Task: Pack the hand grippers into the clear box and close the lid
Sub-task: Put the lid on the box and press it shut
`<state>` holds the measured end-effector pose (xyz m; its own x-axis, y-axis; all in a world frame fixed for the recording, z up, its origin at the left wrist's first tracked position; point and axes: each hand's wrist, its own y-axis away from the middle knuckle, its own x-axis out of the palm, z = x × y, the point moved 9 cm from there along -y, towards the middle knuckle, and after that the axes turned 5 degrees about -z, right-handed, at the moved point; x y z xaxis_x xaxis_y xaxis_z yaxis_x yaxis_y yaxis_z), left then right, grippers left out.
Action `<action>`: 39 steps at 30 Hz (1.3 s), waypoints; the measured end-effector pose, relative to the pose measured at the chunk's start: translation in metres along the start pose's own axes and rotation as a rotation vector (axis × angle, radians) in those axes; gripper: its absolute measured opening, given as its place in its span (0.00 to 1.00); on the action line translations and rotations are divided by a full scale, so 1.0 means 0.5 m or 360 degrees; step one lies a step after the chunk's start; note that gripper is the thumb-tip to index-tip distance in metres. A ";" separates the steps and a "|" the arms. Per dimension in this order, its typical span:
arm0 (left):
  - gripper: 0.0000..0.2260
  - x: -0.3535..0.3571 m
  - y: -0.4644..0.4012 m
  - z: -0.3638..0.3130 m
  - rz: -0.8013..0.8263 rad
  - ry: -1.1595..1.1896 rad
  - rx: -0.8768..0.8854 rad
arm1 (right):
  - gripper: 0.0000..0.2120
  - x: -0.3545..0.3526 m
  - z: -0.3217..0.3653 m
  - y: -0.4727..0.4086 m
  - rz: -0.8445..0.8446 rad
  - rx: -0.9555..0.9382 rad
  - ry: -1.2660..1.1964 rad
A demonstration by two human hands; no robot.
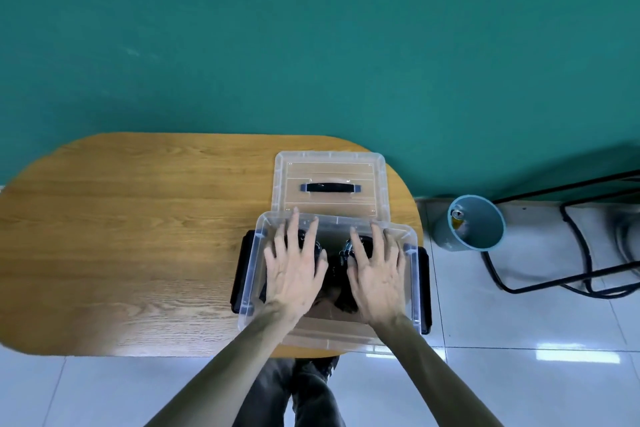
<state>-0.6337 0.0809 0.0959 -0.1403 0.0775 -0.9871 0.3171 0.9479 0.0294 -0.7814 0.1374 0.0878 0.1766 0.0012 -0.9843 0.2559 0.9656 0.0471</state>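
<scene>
The clear box [251, 274] stands open at the right end of the wooden table, with black latches on its left and right sides. Both of my hands reach down into it. My left hand [294, 263] lies flat with fingers spread over a black hand gripper [317, 248]. My right hand [375, 269] lies the same way over another black hand gripper with a metal spring [346, 248]. The palms hide most of both hand grippers. The clear lid [329, 184] with a black handle lies flat on the table just behind the box.
The wooden table [138, 236] has rounded ends and stands against a green wall. On the tiled floor to the right are a blue-grey bin [476, 229] with a can inside and a black metal frame [571, 253]. My legs show below the table's front edge.
</scene>
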 end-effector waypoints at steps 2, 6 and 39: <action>0.28 -0.018 -0.033 -0.007 -0.0029 -0.0059 0.0100 | 0.24 -0.023 0.000 -0.032 -0.0042 -0.0028 -0.0012; 0.27 -0.055 -0.125 0.004 -0.0110 -0.0042 0.0103 | 0.25 -0.055 0.005 -0.126 -0.0087 -0.0044 0.0009; 0.34 0.378 -0.449 0.185 0.0313 0.0238 -0.0057 | 0.33 0.315 -0.157 -0.473 0.0258 -0.0041 -0.0350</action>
<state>-0.6446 -0.1459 -0.1118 -0.2171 0.3040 -0.9276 0.3190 0.9202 0.2269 -0.8890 -0.0705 -0.0916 0.4164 0.1028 -0.9034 0.1834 0.9637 0.1942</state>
